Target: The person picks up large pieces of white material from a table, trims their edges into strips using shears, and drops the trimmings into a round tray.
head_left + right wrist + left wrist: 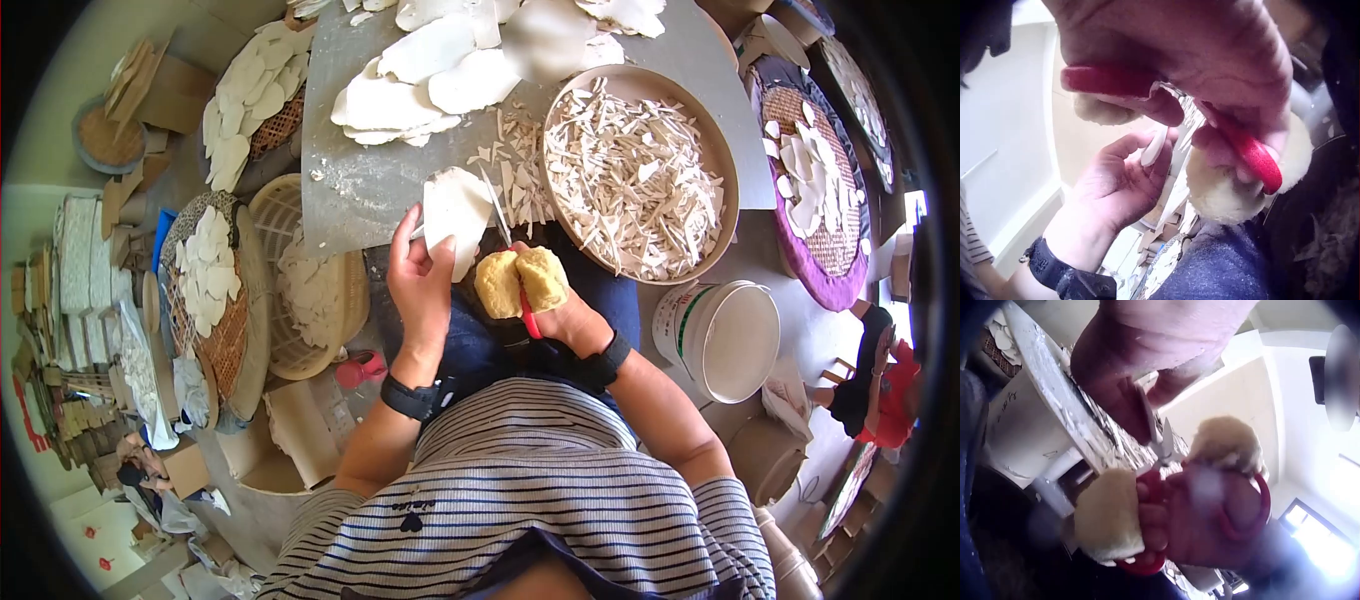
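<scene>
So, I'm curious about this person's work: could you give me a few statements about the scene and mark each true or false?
1. The left hand holds a flat white piece. True.
2. The scissors are in the left hand too. False: the right hand holds the scissors.
3. Yellow, spongy-looking padding sits at the scissor handles. True.
4. Those handles are blue. False: they are red.
5. The round tray is empty. False: it is heaped with thin pale strips.
6. A white bucket stands on the person's right. True.
</scene>
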Action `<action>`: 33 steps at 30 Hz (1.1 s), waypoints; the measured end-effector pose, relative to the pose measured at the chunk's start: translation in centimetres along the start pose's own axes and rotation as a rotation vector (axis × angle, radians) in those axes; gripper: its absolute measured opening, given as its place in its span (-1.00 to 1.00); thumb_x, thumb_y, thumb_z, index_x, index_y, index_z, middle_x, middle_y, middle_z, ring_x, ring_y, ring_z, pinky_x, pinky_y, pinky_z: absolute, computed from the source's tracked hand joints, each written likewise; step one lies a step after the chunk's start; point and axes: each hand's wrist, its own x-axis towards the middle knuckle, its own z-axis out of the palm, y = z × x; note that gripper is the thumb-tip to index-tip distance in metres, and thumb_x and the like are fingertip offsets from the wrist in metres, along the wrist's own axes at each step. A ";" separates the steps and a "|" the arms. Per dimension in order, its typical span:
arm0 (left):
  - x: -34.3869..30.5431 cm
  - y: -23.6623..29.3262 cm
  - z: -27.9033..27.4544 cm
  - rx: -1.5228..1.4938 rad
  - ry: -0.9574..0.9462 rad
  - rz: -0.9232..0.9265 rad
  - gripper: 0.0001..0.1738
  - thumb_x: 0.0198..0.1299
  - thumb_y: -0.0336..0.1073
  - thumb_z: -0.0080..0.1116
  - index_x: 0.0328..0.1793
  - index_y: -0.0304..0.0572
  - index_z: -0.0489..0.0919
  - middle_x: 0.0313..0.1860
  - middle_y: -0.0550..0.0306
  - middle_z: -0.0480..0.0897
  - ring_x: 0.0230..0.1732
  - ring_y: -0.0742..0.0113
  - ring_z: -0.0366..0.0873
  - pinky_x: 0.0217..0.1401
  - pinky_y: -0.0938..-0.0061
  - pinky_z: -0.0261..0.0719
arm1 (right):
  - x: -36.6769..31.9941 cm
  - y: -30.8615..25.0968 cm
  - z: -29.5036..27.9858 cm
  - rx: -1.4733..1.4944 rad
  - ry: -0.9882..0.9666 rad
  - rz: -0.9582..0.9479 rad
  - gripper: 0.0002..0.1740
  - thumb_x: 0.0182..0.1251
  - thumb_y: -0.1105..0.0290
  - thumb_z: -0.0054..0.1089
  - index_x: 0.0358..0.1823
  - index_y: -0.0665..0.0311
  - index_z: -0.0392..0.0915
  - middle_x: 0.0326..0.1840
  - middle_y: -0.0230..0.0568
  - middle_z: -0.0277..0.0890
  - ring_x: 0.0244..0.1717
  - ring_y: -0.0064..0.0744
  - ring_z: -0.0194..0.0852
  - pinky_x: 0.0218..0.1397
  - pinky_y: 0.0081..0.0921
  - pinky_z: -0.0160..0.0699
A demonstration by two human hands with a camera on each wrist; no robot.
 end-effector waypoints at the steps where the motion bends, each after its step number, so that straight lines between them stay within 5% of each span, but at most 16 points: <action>1: -0.5 0.3 0.8 -0.044 0.023 0.002 -0.38 0.24 -0.48 0.00 0.42 -0.28 0.09 -0.08 -0.04 0.59 -0.24 0.38 0.61 -0.21 0.58 0.58 | 0.0 1.0 0.6 0.108 0.003 0.006 -0.68 0.11 0.39 0.12 -0.07 0.27 0.45 -0.16 -0.08 0.47 -0.11 -0.06 0.43 -0.03 -0.34 0.43; 6: -0.6 0.2 0.1 -0.035 -0.008 -0.076 -0.41 0.30 -0.41 -0.10 0.43 -0.26 0.06 -0.22 0.03 0.58 -0.49 0.42 0.56 -0.52 0.60 0.56 | -0.4 0.6 -0.1 -0.541 -0.071 -0.298 -0.63 0.14 0.34 0.11 0.02 0.22 0.48 -0.07 -0.13 0.51 -0.02 -0.15 0.44 0.06 -0.38 0.41; 9: 0.1 0.2 -1.2 -0.008 -0.103 -0.108 -0.41 0.29 -0.40 -0.09 0.43 -0.26 0.07 -0.27 0.05 0.57 -0.55 0.44 0.52 -0.59 0.62 0.52 | -0.6 -2.2 -0.3 -0.566 -0.032 -0.313 -0.67 0.15 0.34 0.11 -0.03 0.20 0.50 -0.07 -0.17 0.53 0.01 -0.21 0.45 0.08 -0.41 0.41; 12: 1.0 1.1 -2.1 0.055 -0.179 -0.132 -0.41 0.26 -0.38 -0.03 0.41 -0.25 0.14 -0.28 0.06 0.59 -0.55 0.47 0.51 -0.57 0.65 0.48 | -0.7 -1.9 -0.4 -0.254 -0.100 -0.019 -0.68 0.14 0.34 0.13 -0.04 0.19 0.50 -0.08 -0.19 0.54 0.02 -0.24 0.46 0.11 -0.42 0.40; 16: 2.0 1.8 -3.2 0.032 -0.319 -0.246 -0.44 0.27 -0.41 -0.05 0.39 -0.29 0.16 -0.26 0.01 0.59 -0.53 0.38 0.56 -0.55 0.61 0.55 | 0.4 -1.8 -1.6 -0.414 -0.070 -0.247 -0.74 0.08 0.36 0.17 -0.17 0.20 0.52 -0.23 -0.17 0.52 -0.14 -0.12 0.45 -0.01 -0.34 0.42; 22: 3.0 1.4 -3.1 -0.065 -0.051 -0.120 -0.50 0.23 -0.44 0.01 0.31 -0.34 0.27 -0.16 -0.10 0.60 -0.44 0.23 0.65 -0.45 0.56 0.64 | -0.5 -0.3 -0.1 -0.273 -0.041 -0.154 -0.72 0.10 0.36 0.17 -0.12 0.21 0.52 -0.16 -0.17 0.54 -0.09 -0.16 0.48 0.01 -0.36 0.46; 26: 4.3 1.6 -4.6 -0.051 -0.129 -0.239 -0.52 0.24 -0.43 0.01 0.29 -0.33 0.30 -0.16 -0.04 0.61 -0.47 0.31 0.62 -0.47 0.62 0.61 | -0.4 -0.7 -0.8 0.022 -0.268 0.074 -0.64 0.26 0.38 0.12 0.09 0.21 0.40 0.05 -0.19 0.45 0.13 -0.28 0.38 0.24 -0.42 0.32; 29: 5.2 2.3 -5.1 -0.014 -0.183 -0.265 -0.54 0.23 -0.44 0.02 0.26 -0.33 0.33 -0.18 -0.01 0.61 -0.51 0.33 0.61 -0.50 0.63 0.59 | 0.8 -1.7 -1.6 -0.217 -0.373 -0.017 -0.63 0.23 0.33 0.16 0.07 0.20 0.44 0.07 -0.17 0.45 0.17 -0.27 0.35 0.28 -0.39 0.26; 33: 6.5 3.2 -4.9 0.034 -0.249 -0.262 -0.56 0.22 -0.44 0.03 0.25 -0.34 0.35 -0.22 0.01 0.62 -0.53 0.36 0.59 -0.54 0.65 0.58 | 1.8 -1.1 -1.5 -0.223 -0.183 -0.283 -0.73 0.11 0.41 0.15 -0.12 0.26 0.53 -0.16 -0.10 0.54 -0.09 -0.09 0.47 0.00 -0.32 0.44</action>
